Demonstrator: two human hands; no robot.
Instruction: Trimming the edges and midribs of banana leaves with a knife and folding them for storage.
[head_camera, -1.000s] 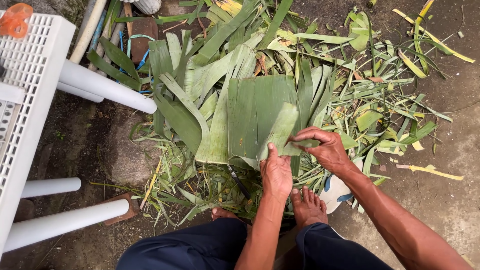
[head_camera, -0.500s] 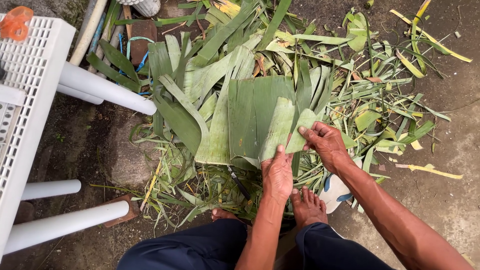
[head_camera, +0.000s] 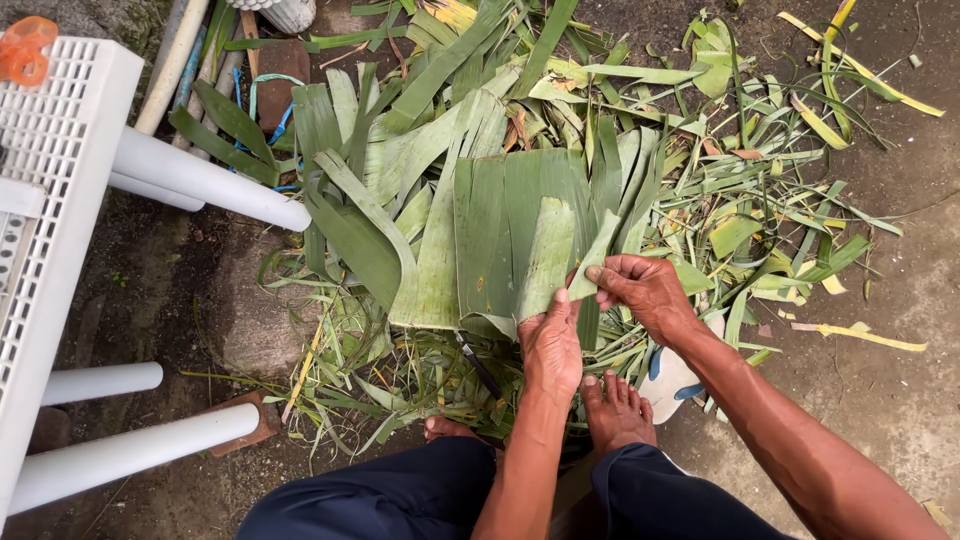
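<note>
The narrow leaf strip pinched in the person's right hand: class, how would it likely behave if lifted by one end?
The leaf strip is thin and long, so probably floppy and light. Split edges nearby suggest it tears lengthwise. The right hand pinches it.
</note>
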